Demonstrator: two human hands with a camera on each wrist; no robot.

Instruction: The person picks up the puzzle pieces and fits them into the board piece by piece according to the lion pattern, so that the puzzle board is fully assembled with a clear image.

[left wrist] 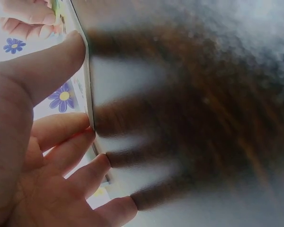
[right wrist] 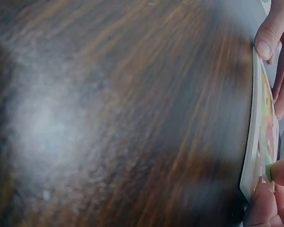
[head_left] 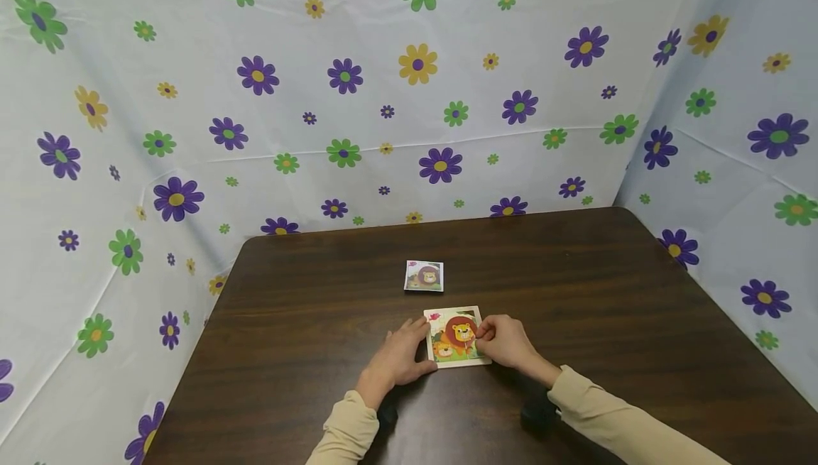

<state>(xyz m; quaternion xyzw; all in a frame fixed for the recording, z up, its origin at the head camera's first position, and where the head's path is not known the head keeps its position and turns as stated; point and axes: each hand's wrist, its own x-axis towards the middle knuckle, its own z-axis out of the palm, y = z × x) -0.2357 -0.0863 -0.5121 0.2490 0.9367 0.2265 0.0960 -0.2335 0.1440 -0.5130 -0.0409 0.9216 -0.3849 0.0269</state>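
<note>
A square lion jigsaw puzzle point(head_left: 459, 334) in a pale wooden frame lies flat on the table. My left hand point(head_left: 397, 357) steadies its left edge, the fingers spread and the thumb at the near left corner. At the puzzle's right side my right hand point(head_left: 505, 341) pinches a small puzzle piece point(right wrist: 268, 173) between thumb and fingertips, low over the board. Only a green-edged sliver of that piece shows in the right wrist view; the fingers hide the rest. In the left wrist view the left fingertips point(left wrist: 102, 161) touch the tabletop along the frame.
Beyond the puzzle lies a square picture card point(head_left: 424, 277) with the same lion scene. The dark wooden table point(head_left: 307, 323) reaches back to a white cloth point(head_left: 377, 39) printed with flowers, which hangs behind it and at both sides.
</note>
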